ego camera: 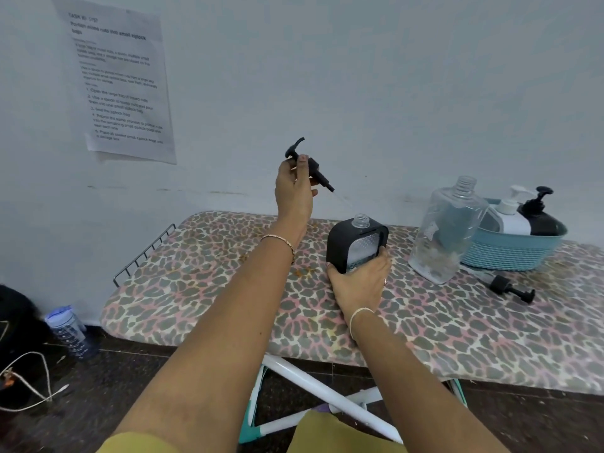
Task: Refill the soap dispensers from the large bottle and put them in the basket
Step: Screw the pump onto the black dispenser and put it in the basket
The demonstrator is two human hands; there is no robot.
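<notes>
A black square soap dispenser [351, 243] stands on the ironing board [202, 289], its clear threaded neck uncapped. My right hand [361, 281] grips its lower front. My left hand [294, 188] holds the black pump head [310, 166] up in the air to the left of the dispenser, with its thin clear tube slanting down towards the neck. The large clear bottle [447, 230], uncapped and nearly empty, stands to the right. Behind it the blue basket [510, 253] holds a white dispenser [513, 214] and a black dispenser [542, 214].
A second black pump head [511, 287] lies on the board in front of the basket. A metal rack [143, 253] ends the board on the left. On the floor lie a water bottle [70, 331] and a cable [29, 380]. A paper sheet [121, 86] hangs on the wall.
</notes>
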